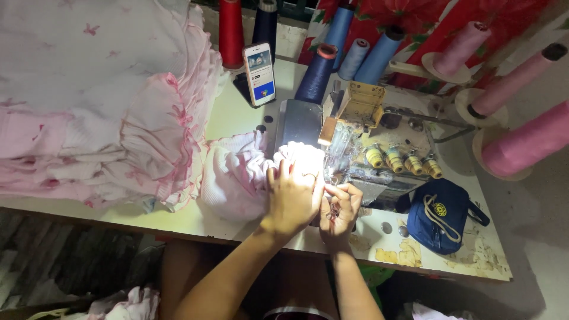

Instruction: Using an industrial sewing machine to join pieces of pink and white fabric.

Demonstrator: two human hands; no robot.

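We are seeing a tall stack of folded pink and white garments (pixel 89 101) lying on the left of the pale surface (pixel 231 112). Behind it, a smartphone (pixel 259 73) is standing propped upright with its screen glowing, and a red thread cone (pixel 231 32) and a dark one (pixel 265 24) are rising just beside it. Several blue thread cones (pixel 355 56) are standing further right, near red flowered fabric (pixel 462 18). We are looking at three large pink thread cones (pixel 515 112) sitting on stands at the far right. A small navy pouch (pixel 441 214) is resting on the worn right end of the surface.
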